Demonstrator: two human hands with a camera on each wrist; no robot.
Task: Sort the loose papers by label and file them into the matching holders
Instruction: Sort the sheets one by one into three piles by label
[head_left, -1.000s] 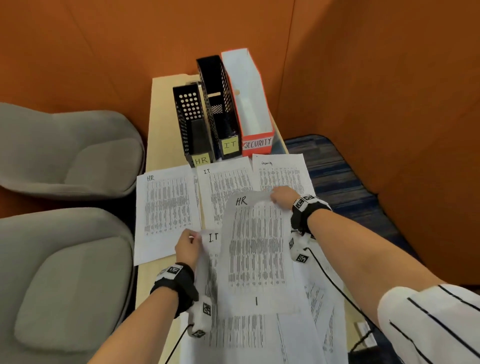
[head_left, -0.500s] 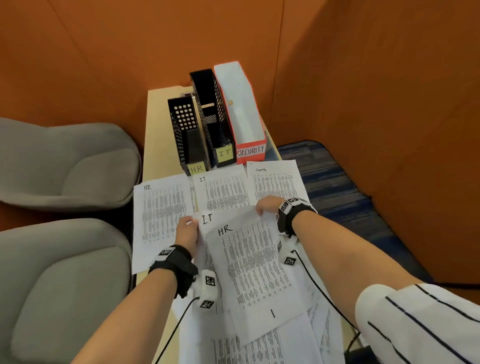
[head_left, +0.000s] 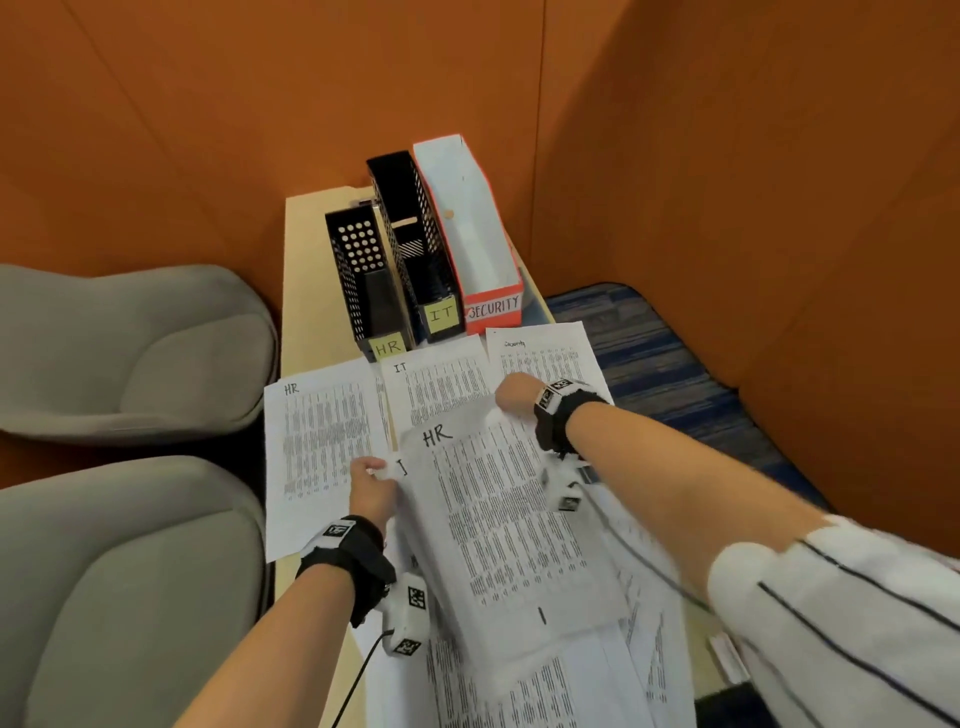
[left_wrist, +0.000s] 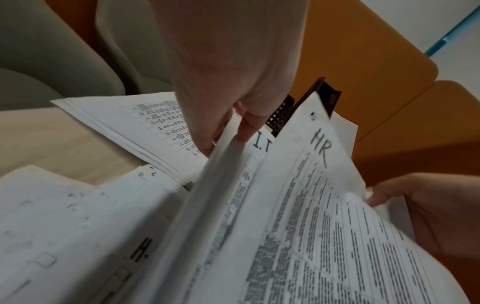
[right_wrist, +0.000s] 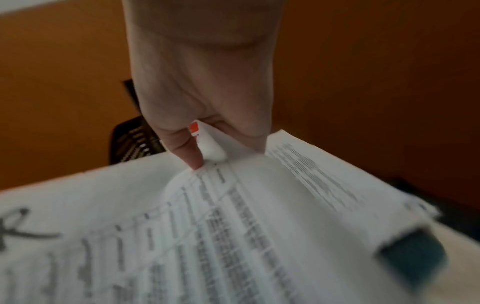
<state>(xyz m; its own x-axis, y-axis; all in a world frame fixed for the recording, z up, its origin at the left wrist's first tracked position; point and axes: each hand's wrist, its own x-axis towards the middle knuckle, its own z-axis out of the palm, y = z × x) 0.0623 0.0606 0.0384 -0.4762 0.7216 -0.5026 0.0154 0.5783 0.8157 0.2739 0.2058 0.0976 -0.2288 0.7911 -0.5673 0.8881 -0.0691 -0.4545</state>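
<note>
Two hands hold paper. Your right hand (head_left: 511, 396) pinches the top right corner of the HR sheet (head_left: 498, 530), and your left hand (head_left: 370, 483) pinches the edge of the I.T sheet (left_wrist: 259, 142) just under it. From your head you see only a bit of that lower sheet by your left thumb, but the left wrist view shows its "I.T" mark and your fingers (left_wrist: 246, 127) curled round its edge. The right wrist view is blurry, yet it shows your thumb and finger squeezing the HR sheet's corner. This sheet is white with rows of small black print and "HR" in big letters on top. Its long side runs away from you, tipped a little left, with the top toward the holders. It lies over the loose pile on the table (head_left: 311, 291), near the HR holder (head_left: 363, 280), the IT holder (head_left: 415, 244) and the SECURITY holder (head_left: 478, 234).
</note>
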